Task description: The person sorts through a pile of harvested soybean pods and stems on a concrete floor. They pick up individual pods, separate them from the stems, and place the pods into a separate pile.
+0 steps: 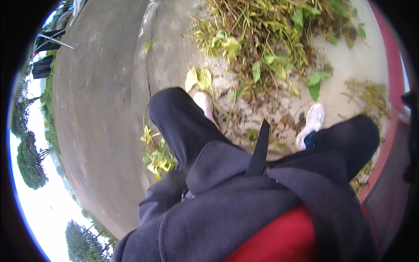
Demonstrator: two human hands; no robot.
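Neither of my hands is in view; a dark jacket sleeve (157, 196) bends at the left of my body, its end hidden. In front of my feet is a heap of pulled-up bean plants (262, 36), with yellowing pods, brown stalks and some green leaves. Two pale yellow leaves (198, 79) lie beside one of my light shoes (203, 101); my other shoe (314, 118) stands to the right. Dry brown leaf litter (255, 121) covers the floor between them. A black strap (260, 147) hangs at my waist over my dark trousers (183, 121).
Grey concrete floor (98, 98) with a long crack stretches to the left. More leafy stems (158, 157) lie by my knee, and loose pods (370, 95) at the right. A red band (389, 49) runs along the right wall. Clothes (42, 67) hang on a rack at far left, near trees.
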